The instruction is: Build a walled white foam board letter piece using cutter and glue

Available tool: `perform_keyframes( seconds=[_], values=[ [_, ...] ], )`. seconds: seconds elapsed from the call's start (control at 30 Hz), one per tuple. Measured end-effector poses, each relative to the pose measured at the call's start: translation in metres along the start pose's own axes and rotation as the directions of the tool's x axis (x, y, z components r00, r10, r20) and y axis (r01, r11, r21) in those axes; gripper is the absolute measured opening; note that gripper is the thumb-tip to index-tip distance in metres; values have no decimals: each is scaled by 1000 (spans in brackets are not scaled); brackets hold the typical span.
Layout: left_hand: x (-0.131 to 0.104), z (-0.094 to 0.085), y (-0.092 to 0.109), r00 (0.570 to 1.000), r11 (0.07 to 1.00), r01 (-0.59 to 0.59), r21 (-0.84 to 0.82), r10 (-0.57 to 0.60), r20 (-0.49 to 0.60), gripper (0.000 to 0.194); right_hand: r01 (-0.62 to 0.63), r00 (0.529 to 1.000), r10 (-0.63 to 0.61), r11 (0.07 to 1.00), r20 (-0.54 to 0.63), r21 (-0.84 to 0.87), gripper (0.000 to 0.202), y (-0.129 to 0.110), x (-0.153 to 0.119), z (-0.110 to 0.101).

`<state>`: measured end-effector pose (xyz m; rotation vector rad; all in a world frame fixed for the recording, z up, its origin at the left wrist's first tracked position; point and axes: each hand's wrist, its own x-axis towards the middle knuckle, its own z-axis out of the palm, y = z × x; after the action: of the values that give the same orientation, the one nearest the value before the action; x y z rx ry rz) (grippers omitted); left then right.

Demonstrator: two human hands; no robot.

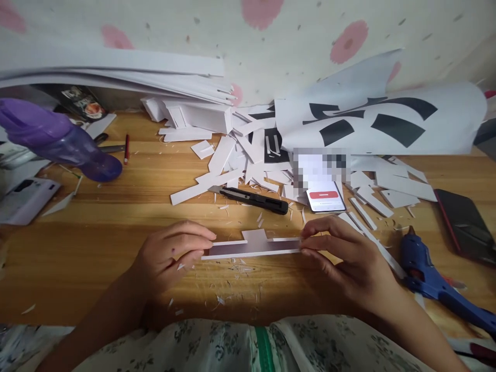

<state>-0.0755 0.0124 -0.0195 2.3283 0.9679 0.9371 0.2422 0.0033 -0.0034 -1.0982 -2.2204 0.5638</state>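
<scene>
Left hand: lower centre-left of the frame; thumb and fingertips pinched on the left end of the white foam-board piece.
Right hand: lower centre-right; fingertips closed on the right end of the same piece.
White foam-board piece: a narrow strip with a raised tab at mid-length, held level between the two hands just above the wooden table, centre of the frame.
Step in hand: judged to be checking or aligning a cut part, both ends gripped, no tool in use.
Next move calls for: a steady two-handed hold, since a thin strip is likely to bend at the tab; taking up a tool would require freeing one hand.
Utility knife: black, lying on the table just above the piece.
Phone: right of the knife, screen lit.
Glue gun: blue, right edge, near the right hand.
Offcuts: white strips heaped at upper centre.
Printed sheet: curled, upper right, black shapes.
Purple bottle: lying at upper left.
</scene>
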Motion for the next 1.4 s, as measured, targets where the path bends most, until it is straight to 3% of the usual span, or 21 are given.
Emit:
perform_keyframes(
  seconds=[0.37,0.93,1.23,1.4],
  values=[
    [1,9,3,995,995,86,48,-88,48,16,-25,1000,25,1000,-15,5,19,3,4,2],
    [10,3,4,990,997,54,-51,-47,135,16,-188,982,189,974,3,125,18,5,1,3],
    [12,6,0,995,996,51,-74,-44,89,10,-227,974,228,962,11,155,18,5,-1,4],
    [10,7,-3,993,992,111,-64,-107,55,4,-250,967,253,960,-11,129,13,2,2,4]
  ],
)
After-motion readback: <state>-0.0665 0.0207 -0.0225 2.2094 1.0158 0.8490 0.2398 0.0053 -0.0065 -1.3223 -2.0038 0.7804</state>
